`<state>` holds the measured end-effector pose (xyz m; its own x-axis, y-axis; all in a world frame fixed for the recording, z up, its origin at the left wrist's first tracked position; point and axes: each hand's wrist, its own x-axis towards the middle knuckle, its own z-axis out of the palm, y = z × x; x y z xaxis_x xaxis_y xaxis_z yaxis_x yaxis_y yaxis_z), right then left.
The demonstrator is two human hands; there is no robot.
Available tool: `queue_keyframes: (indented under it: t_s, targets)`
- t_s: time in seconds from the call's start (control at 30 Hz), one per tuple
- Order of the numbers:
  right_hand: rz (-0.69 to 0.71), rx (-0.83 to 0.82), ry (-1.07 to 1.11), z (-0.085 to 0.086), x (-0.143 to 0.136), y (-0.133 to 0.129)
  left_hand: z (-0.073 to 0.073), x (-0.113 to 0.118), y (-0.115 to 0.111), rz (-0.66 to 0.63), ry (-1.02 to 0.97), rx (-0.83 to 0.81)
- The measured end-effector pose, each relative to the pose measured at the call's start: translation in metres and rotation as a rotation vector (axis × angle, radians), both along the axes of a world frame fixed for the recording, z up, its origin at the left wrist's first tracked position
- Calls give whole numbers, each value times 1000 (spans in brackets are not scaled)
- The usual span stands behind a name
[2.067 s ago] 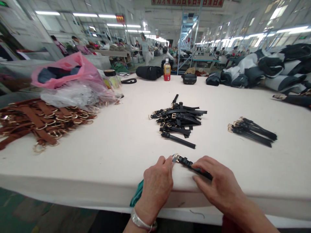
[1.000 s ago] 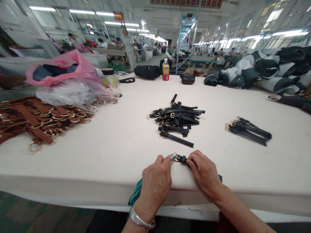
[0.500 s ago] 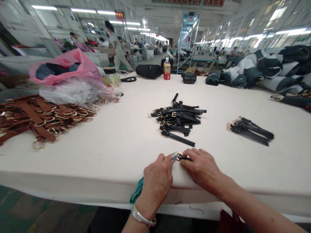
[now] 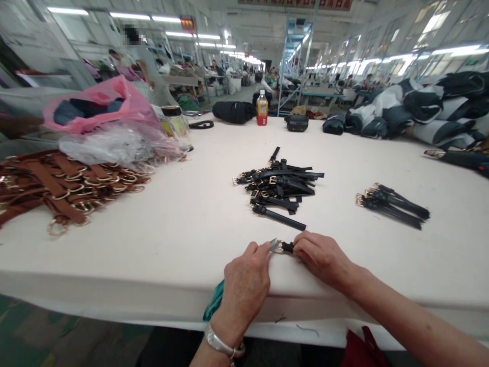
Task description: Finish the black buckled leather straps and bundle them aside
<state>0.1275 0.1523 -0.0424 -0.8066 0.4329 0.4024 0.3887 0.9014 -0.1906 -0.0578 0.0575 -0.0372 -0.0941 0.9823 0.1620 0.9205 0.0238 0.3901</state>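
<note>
Near the front edge of the table, my right hand (image 4: 324,257) pinches a short black strap (image 4: 288,247) with a gold buckle (image 4: 280,246) at its left end. My left hand (image 4: 248,278), wearing a silver bracelet, is closed on a small flat metallic piece (image 4: 274,244) whose tip lies at the buckle. What else the left fingers hold is hidden. Beyond the hands lies a loose pile of black buckled straps (image 4: 280,183). A smaller bundle of similar straps (image 4: 395,204) lies to the right, buckles facing left.
Brown straps with gold rings (image 4: 57,183) and a pink bag (image 4: 99,102) cover the left side of the table (image 4: 171,239). A bottle (image 4: 262,108) and black pouches stand at the back. Dark rolls (image 4: 424,107) are heaped back right. A person walks at back left.
My right hand has shifted slightly right along the strap, showing more of it beside the buckle. The left hand barely moved. The walking person has moved left and nearer.
</note>
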Motion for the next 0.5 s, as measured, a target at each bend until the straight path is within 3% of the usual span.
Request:
queue_keyframes:
  t_s: [0.17,0.5]
  targets:
    - [-107,-264,138,-5,-1,5,8,4,-8,-51,-20,38]
    - [-238,-455,261,-12,-1,9,5,23,-2,-164,183,16]
